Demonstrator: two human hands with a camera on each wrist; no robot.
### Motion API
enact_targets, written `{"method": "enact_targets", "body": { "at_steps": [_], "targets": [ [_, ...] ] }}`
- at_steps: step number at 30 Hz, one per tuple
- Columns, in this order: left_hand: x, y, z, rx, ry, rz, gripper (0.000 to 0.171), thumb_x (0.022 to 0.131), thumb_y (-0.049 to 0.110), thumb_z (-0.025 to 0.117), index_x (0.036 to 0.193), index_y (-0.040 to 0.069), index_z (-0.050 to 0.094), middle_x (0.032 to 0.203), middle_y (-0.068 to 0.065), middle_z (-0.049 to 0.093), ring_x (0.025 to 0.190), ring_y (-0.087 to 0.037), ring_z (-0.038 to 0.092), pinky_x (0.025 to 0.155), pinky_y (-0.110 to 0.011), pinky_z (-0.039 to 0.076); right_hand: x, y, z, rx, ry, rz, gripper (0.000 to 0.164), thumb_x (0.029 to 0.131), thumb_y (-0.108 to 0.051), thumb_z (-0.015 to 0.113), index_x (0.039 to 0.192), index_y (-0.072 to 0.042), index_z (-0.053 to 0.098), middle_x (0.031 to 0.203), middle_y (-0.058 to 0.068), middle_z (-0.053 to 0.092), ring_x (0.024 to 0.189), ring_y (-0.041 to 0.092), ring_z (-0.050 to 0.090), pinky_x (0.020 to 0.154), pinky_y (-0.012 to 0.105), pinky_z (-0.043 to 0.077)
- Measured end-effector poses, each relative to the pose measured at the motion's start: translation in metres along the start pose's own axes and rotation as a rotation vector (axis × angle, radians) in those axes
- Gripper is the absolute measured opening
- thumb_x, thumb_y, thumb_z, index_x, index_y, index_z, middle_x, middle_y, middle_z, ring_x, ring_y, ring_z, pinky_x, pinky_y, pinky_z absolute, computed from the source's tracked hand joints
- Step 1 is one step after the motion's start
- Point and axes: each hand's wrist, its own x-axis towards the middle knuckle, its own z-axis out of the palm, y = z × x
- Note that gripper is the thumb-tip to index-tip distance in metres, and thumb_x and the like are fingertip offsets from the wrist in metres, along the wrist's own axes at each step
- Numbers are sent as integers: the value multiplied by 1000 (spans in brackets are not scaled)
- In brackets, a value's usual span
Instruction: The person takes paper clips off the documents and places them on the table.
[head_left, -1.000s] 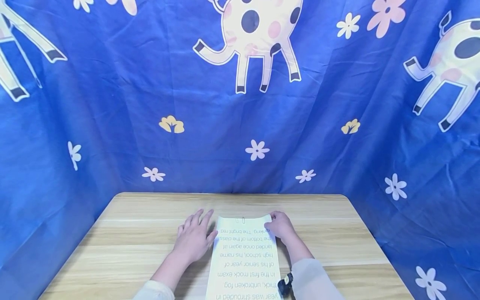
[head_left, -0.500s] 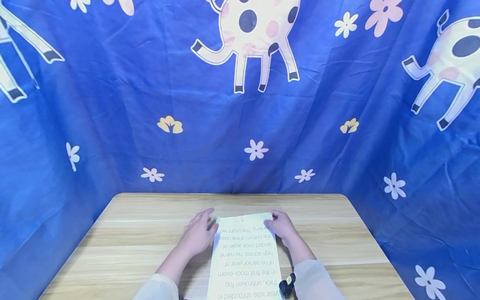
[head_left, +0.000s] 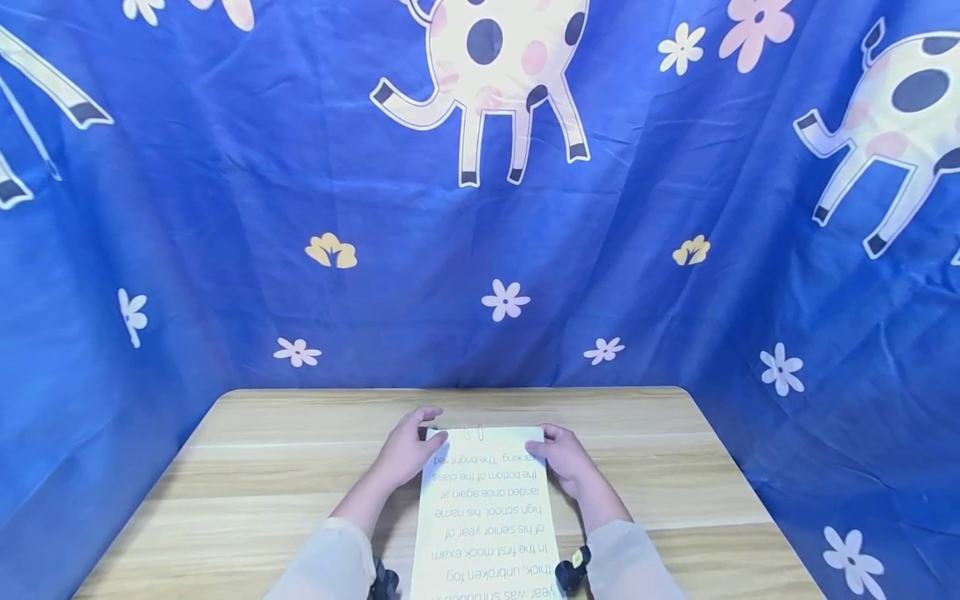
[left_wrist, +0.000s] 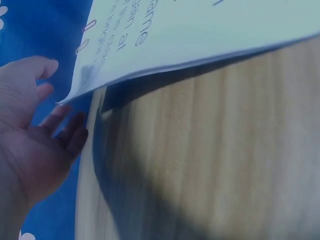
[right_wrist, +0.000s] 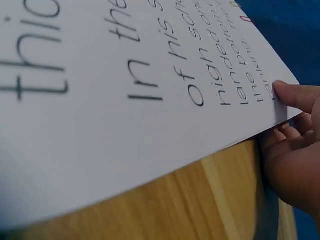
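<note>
A stack of white paper sheets [head_left: 487, 525] with large printed text lies lengthwise before me, the text upside down in the head view. Two small paper clips [left_wrist: 89, 26] sit on its far edge, reddish in the wrist views. My right hand [head_left: 566, 458] pinches the far right corner, thumb [right_wrist: 292, 95] on top and fingers underneath. My left hand [head_left: 408, 447] is at the far left corner, its thumb over the sheet in the head view. In the left wrist view that hand [left_wrist: 35, 130] has its fingers spread loosely around the corner, and the sheet's edge is lifted above the table.
The light wooden table [head_left: 247, 483] spreads out on both sides of the paper. A blue curtain [head_left: 420, 333] printed with cows and flowers hangs behind and along both sides. Black wrist devices [head_left: 572, 571] sit at both cuffs.
My left hand has moved right and forward from beside the paper to its far left corner. The right hand keeps its pinch. The head view has shifted slightly to the right.
</note>
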Motion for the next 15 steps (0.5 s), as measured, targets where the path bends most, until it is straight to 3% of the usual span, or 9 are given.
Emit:
{"method": "enact_targets", "body": {
  "at_steps": [7,15],
  "targets": [
    [9,4,13,-3,-57,65,41,98,18,81,137,14,71,143,-11,70,129,-36,68,112,-57,56,-3,0,-3,-6,-14,-5,28,102,-5,69,126,8,65,110,14,82,92,16,78,86,27,64],
    [11,-2,27,-52,-64,36,29,97,15,81,126,13,76,125,-5,80,127,-34,71,114,-56,55,-5,2,2,-36,-19,-26,31,104,-6,67,130,10,63,117,21,80,93,16,79,85,27,65]
  ]
}}
